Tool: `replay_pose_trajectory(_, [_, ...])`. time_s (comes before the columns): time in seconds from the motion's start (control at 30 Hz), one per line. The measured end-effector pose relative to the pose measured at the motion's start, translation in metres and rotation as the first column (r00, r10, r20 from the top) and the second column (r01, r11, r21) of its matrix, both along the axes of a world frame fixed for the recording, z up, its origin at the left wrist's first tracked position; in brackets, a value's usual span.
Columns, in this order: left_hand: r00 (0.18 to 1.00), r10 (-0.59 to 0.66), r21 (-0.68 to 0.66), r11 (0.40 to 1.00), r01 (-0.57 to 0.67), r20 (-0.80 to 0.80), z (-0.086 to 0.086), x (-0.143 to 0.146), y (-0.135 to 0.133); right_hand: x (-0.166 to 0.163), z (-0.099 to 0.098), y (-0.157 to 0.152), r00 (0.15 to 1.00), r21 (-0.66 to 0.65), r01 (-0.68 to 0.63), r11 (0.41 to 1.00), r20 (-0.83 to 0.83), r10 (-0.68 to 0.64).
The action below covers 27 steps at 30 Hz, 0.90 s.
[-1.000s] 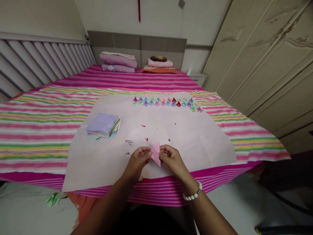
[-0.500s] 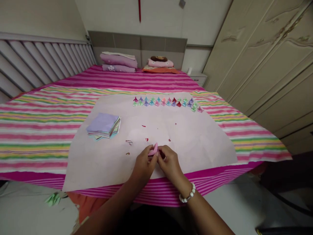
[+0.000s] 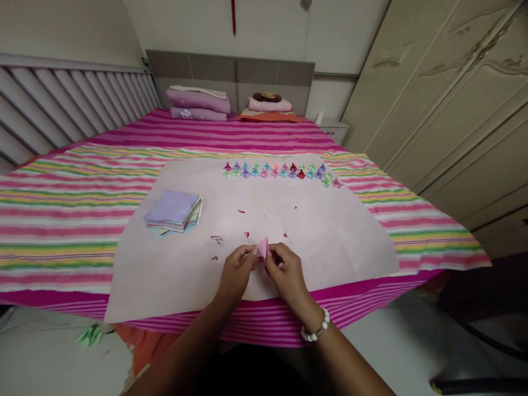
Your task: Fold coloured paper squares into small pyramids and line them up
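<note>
A small folded piece of pink origami paper (image 3: 263, 248) is pinched between both hands, its point facing up and away from me. My left hand (image 3: 238, 270) grips its left edge with thumb and fingers. On the other side, my right hand (image 3: 286, 269) holds the right edge, with a beaded bracelet (image 3: 316, 326) on that wrist. Beneath the hands lies a large pale sheet (image 3: 165, 280). Farther off on it, several small folded paper pieces (image 3: 264, 172) in many colours stand in rows.
A stack of square paper (image 3: 173, 208), lilac on top, lies left of my hands. Tiny red scraps (image 3: 246, 235) are scattered on the sheet. The striped bed (image 3: 58, 220) extends all round, with folded bedding (image 3: 198, 103) at the headboard and a wardrobe (image 3: 445, 93) at right.
The pink paper has turned and now shows a broader triangular face. My left hand has shifted slightly left, its fingers moved to the paper's edge. The right hand stays nearly in place.
</note>
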<state>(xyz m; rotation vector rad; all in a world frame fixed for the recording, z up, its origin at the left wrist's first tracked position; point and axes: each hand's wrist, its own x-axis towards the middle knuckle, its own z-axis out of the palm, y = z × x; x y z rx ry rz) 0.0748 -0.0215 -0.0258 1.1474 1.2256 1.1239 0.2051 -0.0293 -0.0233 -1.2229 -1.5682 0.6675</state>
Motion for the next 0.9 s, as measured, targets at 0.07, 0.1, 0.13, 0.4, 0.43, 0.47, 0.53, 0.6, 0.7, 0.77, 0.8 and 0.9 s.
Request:
replay_pose_trajectory(0.07, [1.000,0.027,-0.005,1.000,-0.027,-0.004,-0.001,0.002,0.001,-0.002,0.000,-0.001,1.000,0.005,-0.005,1.000,0.014,0.005])
replay_pose_trajectory(0.1, [0.999,0.050,0.008,0.999,-0.050,-0.007,-0.002,0.003,0.001,-0.002,-0.001,-0.001,1.000,0.009,-0.005,1.000,0.021,0.005])
replay_pose_trajectory(0.13, [0.996,0.087,0.031,0.996,-0.086,-0.016,-0.003,0.004,0.001,-0.003,-0.001,-0.001,1.000,0.015,-0.001,1.000,0.030,0.001])
replay_pose_trajectory(0.4, [0.990,0.087,0.216,0.974,-0.062,-0.111,0.000,0.009,-0.008,-0.004,-0.003,-0.001,0.993,0.065,0.049,0.997,0.104,-0.055])
replay_pose_trajectory(0.43, [0.993,0.056,0.218,0.975,-0.032,-0.106,0.001,0.010,-0.010,-0.004,-0.003,-0.001,0.992,0.074,0.054,0.996,0.110,-0.062])
replay_pose_trajectory(0.47, [0.992,0.050,0.219,0.975,-0.024,-0.114,0.003,0.011,-0.011,-0.004,-0.004,-0.001,0.991,0.082,0.056,0.995,0.114,-0.065])
replay_pose_trajectory(0.53, [0.984,0.089,0.222,0.974,-0.052,-0.158,0.005,0.013,-0.011,-0.003,-0.005,0.000,0.991,0.097,0.056,0.994,0.118,-0.067])
replay_pose_trajectory(0.6, [0.971,0.127,0.226,0.971,-0.080,-0.204,0.006,0.014,-0.008,-0.003,-0.006,0.000,0.989,0.105,0.052,0.993,0.132,-0.066])
replay_pose_trajectory(0.7, [0.953,0.129,0.272,0.961,-0.052,-0.274,0.005,0.012,-0.003,-0.003,-0.006,0.001,0.985,0.102,0.059,0.993,0.156,-0.075])
replay_pose_trajectory(0.77, [0.934,0.118,0.315,0.949,-0.007,-0.336,0.005,0.011,-0.001,-0.003,-0.006,0.002,0.984,0.099,0.062,0.993,0.162,-0.077])
replay_pose_trajectory(0.8, [0.921,0.122,0.340,0.940,0.011,-0.369,0.004,0.010,0.000,-0.003,-0.005,0.002,0.983,0.099,0.068,0.993,0.163,-0.084])
replay_pose_trajectory(0.9, [0.886,0.148,0.394,0.918,0.042,-0.439,0.001,0.008,0.002,-0.002,-0.006,0.004,0.979,0.100,0.092,0.991,0.171,-0.109])
